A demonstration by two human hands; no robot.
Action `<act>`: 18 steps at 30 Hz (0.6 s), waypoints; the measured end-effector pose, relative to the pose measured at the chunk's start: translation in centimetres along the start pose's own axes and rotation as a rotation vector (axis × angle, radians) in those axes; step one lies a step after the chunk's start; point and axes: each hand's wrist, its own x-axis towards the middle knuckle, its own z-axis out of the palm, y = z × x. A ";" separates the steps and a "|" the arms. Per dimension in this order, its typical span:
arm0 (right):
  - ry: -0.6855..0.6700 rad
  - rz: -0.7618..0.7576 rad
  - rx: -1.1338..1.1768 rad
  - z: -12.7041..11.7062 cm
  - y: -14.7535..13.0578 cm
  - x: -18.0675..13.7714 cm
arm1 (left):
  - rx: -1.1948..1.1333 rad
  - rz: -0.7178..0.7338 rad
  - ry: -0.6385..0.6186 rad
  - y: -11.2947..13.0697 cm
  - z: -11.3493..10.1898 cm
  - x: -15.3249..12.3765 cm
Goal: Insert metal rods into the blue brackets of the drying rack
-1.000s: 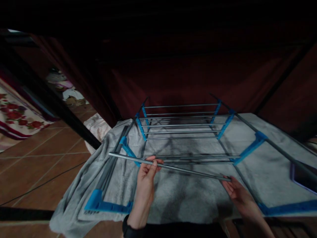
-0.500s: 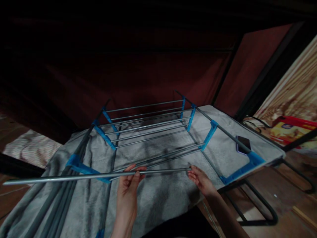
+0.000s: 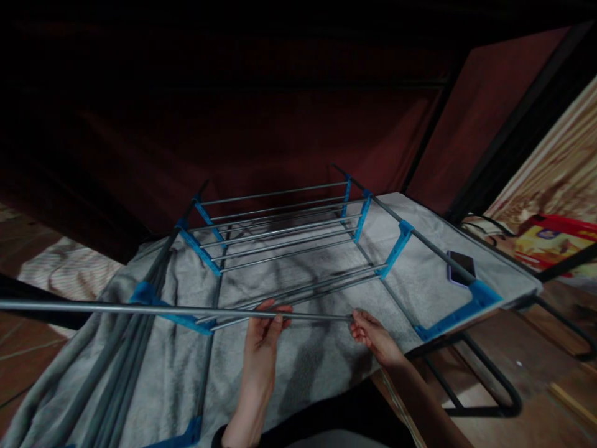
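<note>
A long, thin metal tube [image 3: 116,308] runs across the front, reaching past the left edge of the view. My left hand [image 3: 262,342] is closed round it near its right end, thumb in front. At that right end, my right hand [image 3: 372,334] pinches with thumb and fingertips; whether a small part is also between them is hidden. Behind both hands lies a partly built rack frame of grey tubes and blue plastic brackets. One blue bracket [image 3: 393,250] stands at the right side, and another bracket [image 3: 186,322] lies beneath the held tube. Several crossbars [image 3: 280,235] join the brackets farther back.
Grey cloth [image 3: 303,379] covers the low table under the frame. Several loose grey tubes [image 3: 119,373] lie at the left. A phone [image 3: 461,269] rests on the cloth at the right. Beyond are a red and yellow package [image 3: 555,242] and a black metal leg frame [image 3: 494,379].
The tube's left end has swung up and out of view at the left. My left hand has slid or shifted right, closer to my right hand, which stays at the tube's end.
</note>
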 end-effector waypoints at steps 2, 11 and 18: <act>-0.008 0.013 -0.013 -0.2 0.2 -0.1 | -0.005 0.008 0.019 -0.1 0.0 0.0; -0.001 0.066 -0.006 -2.4 0.7 0.6 | -0.056 -0.014 0.032 -0.1 -0.1 -0.5; 0.140 0.067 0.168 -5.8 0.1 2.3 | -0.099 0.060 0.113 1.5 -0.8 -0.1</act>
